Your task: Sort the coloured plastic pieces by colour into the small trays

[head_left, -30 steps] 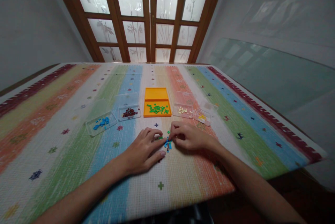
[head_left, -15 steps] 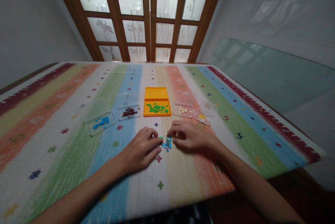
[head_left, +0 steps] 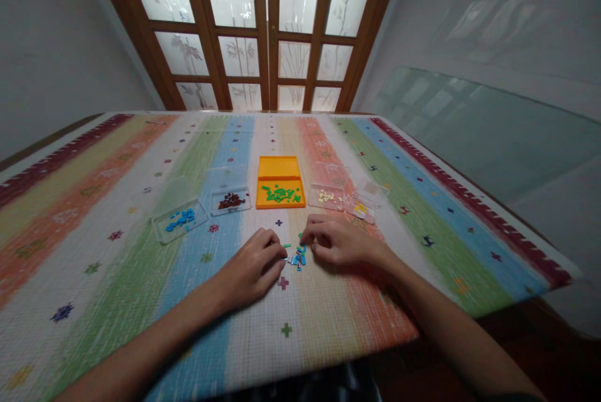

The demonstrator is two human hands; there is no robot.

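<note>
A small heap of tiny blue and green pieces lies on the striped tablecloth between my hands. My left hand rests on the cloth just left of the heap, fingers curled with the tips pinched at the heap's edge. My right hand sits just right of the heap, fingers curled and tips pinched at the pieces. What each pinch holds is too small to make out. Beyond the hands stands an orange box with green pieces in it.
A row of clear boxes flanks the orange one: blue pieces, dark red pieces, pale pieces and yellow pieces. The table's right edge runs along a glass panel. Wooden glazed doors stand behind.
My left hand's fingers have drawn in from lying stretched on the cloth to a tighter curl at the heap. The right hand has hardly shifted. The view has tilted slightly.
</note>
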